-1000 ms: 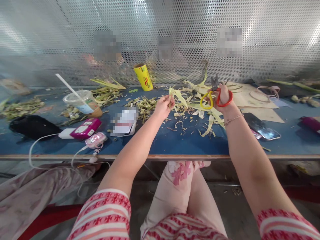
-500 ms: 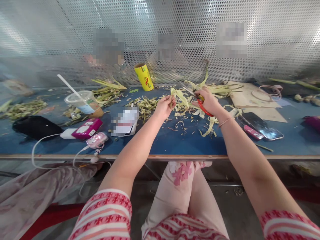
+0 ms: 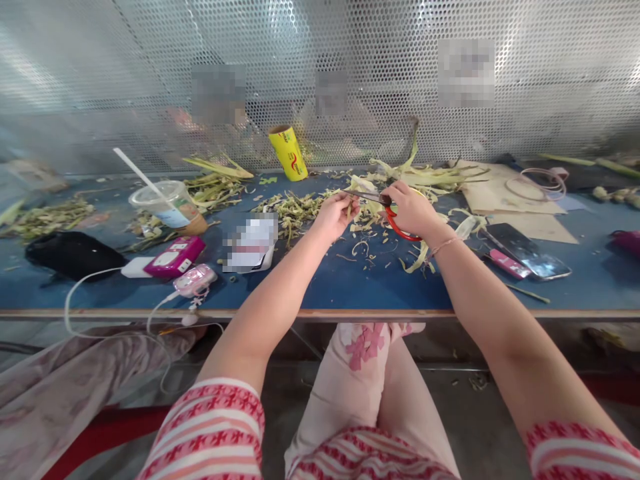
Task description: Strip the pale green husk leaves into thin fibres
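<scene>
My left hand (image 3: 339, 215) pinches a small piece of pale green plant material (image 3: 349, 208) over the blue table. The fingers of my right hand (image 3: 411, 211) are closed round scissors with red handles (image 3: 397, 227). Their metal blades (image 3: 364, 195) point left and reach the fingertips of my left hand. Whether the blades touch the plant piece cannot be made out. A heap of cut plant bits (image 3: 295, 213) lies left of my left hand. Behind my right hand are longer pale stalks and leaves (image 3: 440, 177).
On the left of the table (image 3: 330, 287) are a plastic cup (image 3: 167, 207), a black pouch (image 3: 73, 255), a magenta device (image 3: 175, 257) and a phone (image 3: 250, 243). A yellow roll (image 3: 289, 153) stands behind. Cardboard (image 3: 500, 190) and a dark phone (image 3: 527, 252) lie right. Another person's leg (image 3: 100, 373) shows lower left.
My right hand has moved slightly left and down, bringing the scissors' blades to my left hand. My left hand has shifted slightly right. The leaf that stood up at its fingertips no longer shows there.
</scene>
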{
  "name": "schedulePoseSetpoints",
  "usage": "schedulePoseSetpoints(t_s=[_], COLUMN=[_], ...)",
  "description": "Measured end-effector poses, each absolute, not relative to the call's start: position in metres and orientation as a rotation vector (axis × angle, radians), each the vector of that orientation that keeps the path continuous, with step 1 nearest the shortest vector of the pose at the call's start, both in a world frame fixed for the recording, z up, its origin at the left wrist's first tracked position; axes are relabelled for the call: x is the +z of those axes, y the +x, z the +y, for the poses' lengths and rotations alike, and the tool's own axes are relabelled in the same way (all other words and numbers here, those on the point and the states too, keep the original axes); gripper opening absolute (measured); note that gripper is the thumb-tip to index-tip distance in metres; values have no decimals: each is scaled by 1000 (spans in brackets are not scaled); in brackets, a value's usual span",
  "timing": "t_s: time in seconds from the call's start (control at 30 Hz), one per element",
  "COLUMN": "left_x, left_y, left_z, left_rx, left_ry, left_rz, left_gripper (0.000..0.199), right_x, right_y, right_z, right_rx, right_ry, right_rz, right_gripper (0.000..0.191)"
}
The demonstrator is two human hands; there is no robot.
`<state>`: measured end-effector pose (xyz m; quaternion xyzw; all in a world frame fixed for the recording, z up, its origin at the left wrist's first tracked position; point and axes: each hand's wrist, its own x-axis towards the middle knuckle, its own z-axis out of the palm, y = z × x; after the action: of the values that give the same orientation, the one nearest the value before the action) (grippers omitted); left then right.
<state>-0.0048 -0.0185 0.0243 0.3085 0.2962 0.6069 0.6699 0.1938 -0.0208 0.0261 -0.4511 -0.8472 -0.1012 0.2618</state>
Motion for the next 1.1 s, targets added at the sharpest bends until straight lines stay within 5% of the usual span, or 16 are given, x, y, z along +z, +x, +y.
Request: schedulePoseSetpoints(t_s=[1.1], left_x=[21], left_y=[1], left_z=[-22], left_rx=[1432], left_ry=[927], left_rz=[783], left_gripper=[30], right_x=[39], right_y=[196], right_z=[-30], right_rx=[-505], right_ry=[-1360], right_rz=[-2434], right_gripper=[34])
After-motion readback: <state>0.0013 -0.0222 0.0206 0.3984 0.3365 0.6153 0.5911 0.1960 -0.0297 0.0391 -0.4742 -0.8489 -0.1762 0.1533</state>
